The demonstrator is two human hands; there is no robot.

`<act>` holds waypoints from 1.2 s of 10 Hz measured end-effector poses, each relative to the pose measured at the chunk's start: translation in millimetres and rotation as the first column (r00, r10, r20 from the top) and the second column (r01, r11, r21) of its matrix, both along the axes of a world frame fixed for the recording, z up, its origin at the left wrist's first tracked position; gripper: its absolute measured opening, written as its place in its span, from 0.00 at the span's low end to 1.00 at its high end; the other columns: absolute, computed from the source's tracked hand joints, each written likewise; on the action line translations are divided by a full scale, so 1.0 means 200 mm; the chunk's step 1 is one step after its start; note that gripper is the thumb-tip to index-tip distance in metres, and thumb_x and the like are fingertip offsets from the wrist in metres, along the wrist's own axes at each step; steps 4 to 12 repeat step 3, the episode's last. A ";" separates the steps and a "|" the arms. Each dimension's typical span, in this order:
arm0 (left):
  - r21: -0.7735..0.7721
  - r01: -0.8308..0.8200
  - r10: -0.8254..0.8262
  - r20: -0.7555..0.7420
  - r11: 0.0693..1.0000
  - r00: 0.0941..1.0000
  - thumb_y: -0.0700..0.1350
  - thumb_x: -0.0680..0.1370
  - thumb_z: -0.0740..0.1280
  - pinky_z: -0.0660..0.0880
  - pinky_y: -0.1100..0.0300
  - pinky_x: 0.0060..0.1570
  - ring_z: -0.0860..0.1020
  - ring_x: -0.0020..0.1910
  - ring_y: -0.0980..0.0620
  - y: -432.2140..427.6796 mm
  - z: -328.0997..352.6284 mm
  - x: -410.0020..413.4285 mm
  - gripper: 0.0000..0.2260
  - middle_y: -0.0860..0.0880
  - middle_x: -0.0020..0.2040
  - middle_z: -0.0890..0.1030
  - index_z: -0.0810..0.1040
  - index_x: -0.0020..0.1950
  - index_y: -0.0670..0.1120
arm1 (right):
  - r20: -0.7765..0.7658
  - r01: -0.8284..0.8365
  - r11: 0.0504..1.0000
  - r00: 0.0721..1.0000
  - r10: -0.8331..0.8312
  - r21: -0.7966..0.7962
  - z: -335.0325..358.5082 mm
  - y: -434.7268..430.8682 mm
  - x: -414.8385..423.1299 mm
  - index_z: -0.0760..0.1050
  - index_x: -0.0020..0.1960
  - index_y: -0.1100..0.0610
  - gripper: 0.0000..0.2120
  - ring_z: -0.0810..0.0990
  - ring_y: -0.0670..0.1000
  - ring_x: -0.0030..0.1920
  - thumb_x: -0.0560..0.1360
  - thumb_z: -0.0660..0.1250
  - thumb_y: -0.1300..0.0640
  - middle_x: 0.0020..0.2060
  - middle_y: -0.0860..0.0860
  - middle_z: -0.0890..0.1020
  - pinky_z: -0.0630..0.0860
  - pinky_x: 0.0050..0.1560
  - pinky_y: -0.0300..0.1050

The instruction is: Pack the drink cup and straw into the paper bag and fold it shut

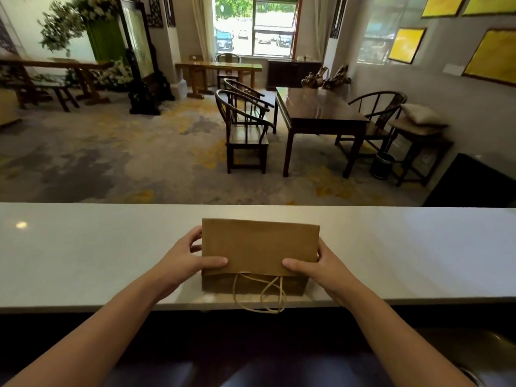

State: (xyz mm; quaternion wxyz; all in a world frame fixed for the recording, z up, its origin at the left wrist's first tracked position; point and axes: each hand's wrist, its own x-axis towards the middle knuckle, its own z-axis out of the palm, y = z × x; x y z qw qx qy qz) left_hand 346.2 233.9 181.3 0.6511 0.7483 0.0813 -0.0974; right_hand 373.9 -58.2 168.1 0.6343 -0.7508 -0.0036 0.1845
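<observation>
A brown paper bag [259, 244] stands on the white counter [83, 252] near its front edge. Its top part is folded over toward me, and the twine handles [262, 296] hang out from under the flap past the counter edge. My left hand [187, 261] grips the bag's left side, thumb pressed on the folded flap. My right hand [321, 266] grips the right side the same way. The drink cup and straw are not visible.
Beyond the counter lies a carpeted room with dark wooden chairs [245, 127] and a dark table [318, 110]. A black object [474, 182] sits behind the counter's far right end. The counter stretches wide on both sides of the bag.
</observation>
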 end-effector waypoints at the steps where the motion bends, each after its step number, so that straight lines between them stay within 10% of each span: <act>1: 0.031 -0.026 0.023 0.093 0.999 0.995 0.52 0.60 0.82 0.72 0.42 0.64 0.71 0.65 0.46 0.01 0.08 -0.01 0.32 0.52 0.64 0.74 0.72 0.59 0.60 | 0.060 0.001 1.000 0.998 0.000 -0.028 0.09 -0.02 -0.03 0.64 0.62 0.34 0.42 0.74 0.52 0.61 0.53 0.82 0.37 0.64 0.46 0.72 0.80 0.55 0.48; 3: 0.211 -0.084 0.021 0.286 0.974 0.958 0.46 0.68 0.79 0.72 0.44 0.62 0.69 0.68 0.45 -0.02 0.27 -0.02 0.24 0.50 0.66 0.72 0.74 0.59 0.59 | 0.274 0.071 0.959 0.962 0.008 -0.276 0.27 -0.02 -0.04 0.61 0.65 0.32 0.39 0.68 0.51 0.65 0.60 0.78 0.37 0.73 0.47 0.65 0.75 0.57 0.48; 12: 0.211 -0.084 0.021 0.286 0.974 0.958 0.46 0.68 0.79 0.72 0.44 0.62 0.69 0.68 0.45 -0.02 0.27 -0.02 0.24 0.50 0.66 0.72 0.74 0.59 0.59 | 0.274 0.071 0.959 0.962 0.008 -0.276 0.27 -0.02 -0.04 0.61 0.65 0.32 0.39 0.68 0.51 0.65 0.60 0.78 0.37 0.73 0.47 0.65 0.75 0.57 0.48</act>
